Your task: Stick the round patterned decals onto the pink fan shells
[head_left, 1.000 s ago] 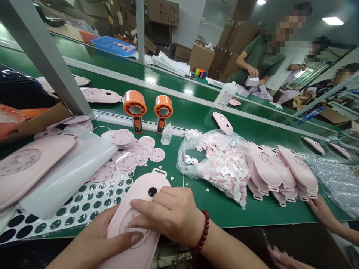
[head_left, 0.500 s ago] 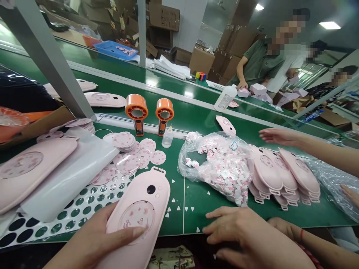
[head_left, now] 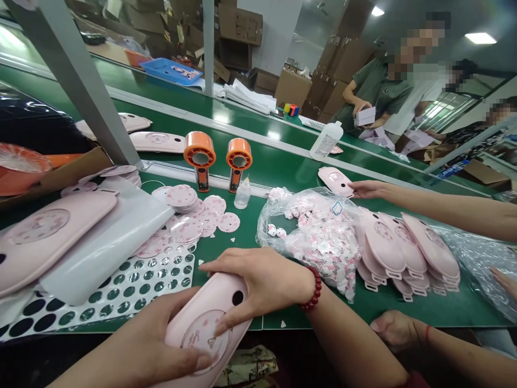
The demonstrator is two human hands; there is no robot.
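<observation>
My left hand (head_left: 161, 334) is wrapped round a long pink plastic casing (head_left: 186, 342) with rounded ends, its thumb lying on the round patterned disc (head_left: 202, 334) in the face. The casing is tilted over the table's near edge. Across its upper end lies my right hand (head_left: 246, 280), with a red bead bracelet at the wrist. Its fingers reach over the far edge and its thumb presses near the disc. A small triangle shows on the disc by that thumb. Several small white triangles (head_left: 283, 324) lie on the green table, some probably hidden under my right arm.
A plastic bag of small white-and-pink figures (head_left: 323, 242) sits mid-table, beside stacked pink casings (head_left: 383, 242). Left are round patterned stickers (head_left: 183, 229) and a punched sheet (head_left: 133, 291). Two orange fans (head_left: 200, 156) stand behind. A co-worker's hand (head_left: 367, 188) touches another casing (head_left: 335, 180).
My right hand has moved left from above the table onto the casing, which has shifted slightly down and right. A co-worker's hand has reached a casing on the belt.
</observation>
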